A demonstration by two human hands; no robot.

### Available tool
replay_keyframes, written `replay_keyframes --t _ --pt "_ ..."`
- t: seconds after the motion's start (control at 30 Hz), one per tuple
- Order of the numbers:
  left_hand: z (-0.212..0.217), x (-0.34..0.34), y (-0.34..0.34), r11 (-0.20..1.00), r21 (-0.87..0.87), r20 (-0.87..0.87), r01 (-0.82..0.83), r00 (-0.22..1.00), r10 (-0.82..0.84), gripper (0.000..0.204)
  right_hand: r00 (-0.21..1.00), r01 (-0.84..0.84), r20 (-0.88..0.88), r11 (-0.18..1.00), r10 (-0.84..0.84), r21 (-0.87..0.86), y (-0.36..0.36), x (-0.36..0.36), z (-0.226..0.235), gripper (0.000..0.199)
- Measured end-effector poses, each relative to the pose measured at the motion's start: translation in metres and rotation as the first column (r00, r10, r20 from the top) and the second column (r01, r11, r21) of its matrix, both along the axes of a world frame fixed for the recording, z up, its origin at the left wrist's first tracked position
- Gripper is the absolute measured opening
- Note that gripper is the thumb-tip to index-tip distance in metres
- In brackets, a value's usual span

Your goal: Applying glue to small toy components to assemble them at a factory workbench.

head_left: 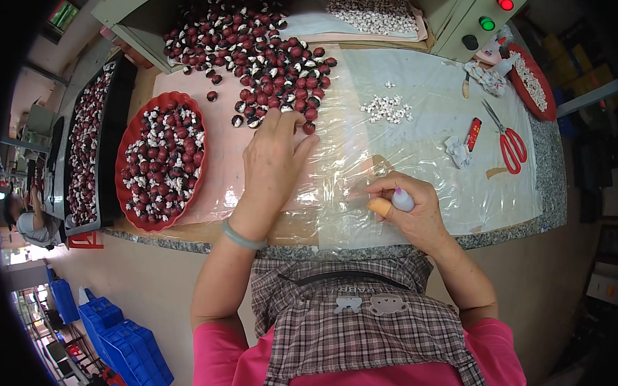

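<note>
My left hand (275, 150) reaches to the near edge of a pile of small dark red, black and white balls (278, 78). Its thumb and forefinger close about one dark red ball (309, 127). In my right hand (415, 213) is a small whitish squeeze bottle (402, 200) with a thin pinkish tip pointing up and away. A yellow-orange wrap (379, 207) covers one of its fingertips. Beyond that hand, a loose cluster of small white pieces (386, 110) lies on the clear plastic sheet (348, 157).
Left stand a scalloped red tray (123, 182) of mixed balls and white pieces and a long black tray (113, 142). Red-handled scissors (512, 148), a red box cutter (474, 134) and a red dish (551, 106) lie right. Behind is an open metal cabinet (453, 41) with lit buttons.
</note>
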State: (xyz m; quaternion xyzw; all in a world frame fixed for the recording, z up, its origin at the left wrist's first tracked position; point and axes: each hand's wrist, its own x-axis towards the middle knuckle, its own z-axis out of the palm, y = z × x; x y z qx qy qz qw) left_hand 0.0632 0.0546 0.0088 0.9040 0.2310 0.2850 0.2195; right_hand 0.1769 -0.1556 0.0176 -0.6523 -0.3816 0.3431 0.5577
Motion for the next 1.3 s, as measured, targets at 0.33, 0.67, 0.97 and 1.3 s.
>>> replay_keyframes --t 0.33,0.67,0.97,1.3 --pt "0.006 -0.005 -0.01 0.849 -0.478 0.134 0.226 0.974 -0.184 0.022 0.99 0.019 -0.136 0.994 -0.034 -0.107 -0.01 0.009 0.009 0.034" --pt "0.009 -0.027 -0.06 -0.157 -0.889 0.432 0.431 0.902 0.028 0.028 0.999 0.012 -0.031 0.996 -0.009 0.091 -0.022 0.028 0.012 0.031" --pt "0.004 -0.03 -0.069 -0.133 -0.907 0.402 0.399 0.916 0.009 0.027 0.963 0.259 -0.144 0.933 -0.228 0.249 -0.022 0.008 0.024 0.039" --pt "0.003 -0.029 -0.07 -0.116 -0.922 0.371 0.368 0.929 -0.003 0.026 0.922 0.117 0.325 0.953 -0.209 0.279 -0.028 0.006 0.024 0.042"
